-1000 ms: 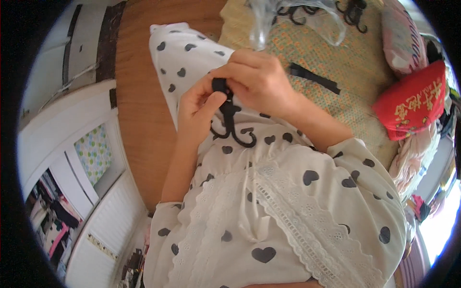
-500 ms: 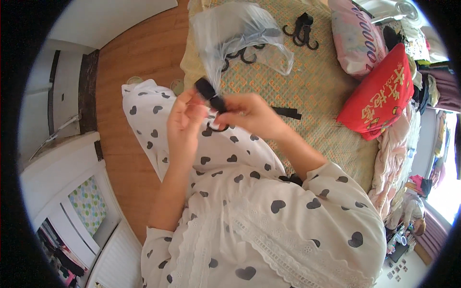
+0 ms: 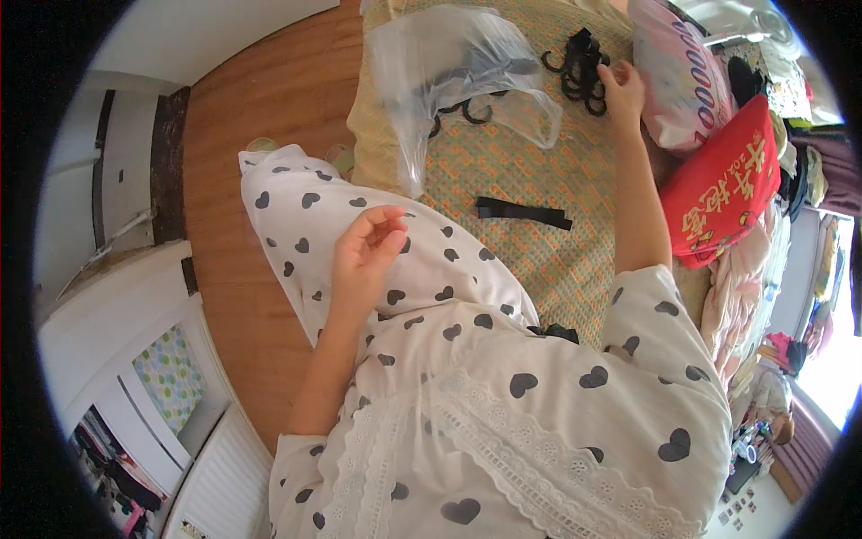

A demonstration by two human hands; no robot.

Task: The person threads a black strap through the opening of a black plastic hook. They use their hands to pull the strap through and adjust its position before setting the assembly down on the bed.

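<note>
My right hand (image 3: 624, 97) reaches to the far side of the bed, beside a pile of black curved hooks (image 3: 582, 74). Its thumb and fingers are slightly apart at the pile's right edge, and I see nothing held between them. Over my lap hovers my left hand (image 3: 361, 260), fingers loosely curled with a gap to the thumb and nothing in it. A clear plastic bag (image 3: 426, 67) lies left of the pile, with more black hooks (image 3: 476, 110) showing through and below it. Nearer me, a flat black strap (image 3: 523, 213) lies alone on the patterned bedspread (image 3: 584, 180).
A red cushion (image 3: 718, 193) and a pale printed pillow (image 3: 673, 85) lie along the right, with crumpled bedding (image 3: 718, 305) behind. Wooden floor (image 3: 224, 216) runs along the left, next to a white cabinet (image 3: 117, 386).
My right hand has swung far right from my lap to the hook pile, and the pile looks larger. The black piece both hands held is gone from them. My left hand stays over my lap.
</note>
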